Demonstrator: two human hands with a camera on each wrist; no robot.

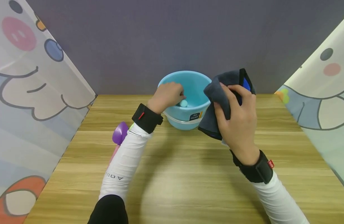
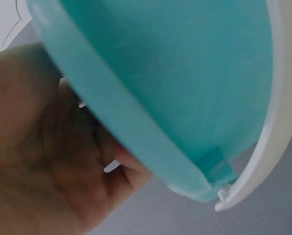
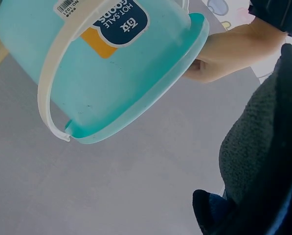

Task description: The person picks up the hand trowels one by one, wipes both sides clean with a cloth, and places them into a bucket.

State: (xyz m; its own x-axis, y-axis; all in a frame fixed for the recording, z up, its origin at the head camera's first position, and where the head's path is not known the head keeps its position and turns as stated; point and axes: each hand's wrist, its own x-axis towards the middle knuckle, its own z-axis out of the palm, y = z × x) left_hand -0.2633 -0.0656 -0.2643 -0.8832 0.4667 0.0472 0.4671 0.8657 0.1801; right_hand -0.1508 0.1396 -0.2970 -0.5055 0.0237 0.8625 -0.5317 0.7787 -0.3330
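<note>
A light-blue plastic bucket [image 1: 192, 84] with a white handle [image 3: 45, 93] stands at the back of the table. My left hand [image 1: 167, 95] grips its rim on the left side, the fingers curled at the edge. In the left wrist view the palm lies beside the rim [image 2: 101, 98], and part of the fingers is hidden behind it. My right hand [image 1: 239, 113] holds a folded dark grey cloth [image 1: 214, 113] with black edging and a blue patch, up beside the bucket's right side. The cloth overlaps the bucket's right edge in the head view.
Left of my left forearm lies a purple scoop-shaped thing [image 1: 120, 133] with a pink handle, partly hidden by the sleeve. A bit of something green [image 1: 131, 126] shows there too. A grey wall [image 1: 172, 40] rises behind the wooden table [image 1: 183, 174], with cartoon-printed panels [image 1: 323, 93] at both sides.
</note>
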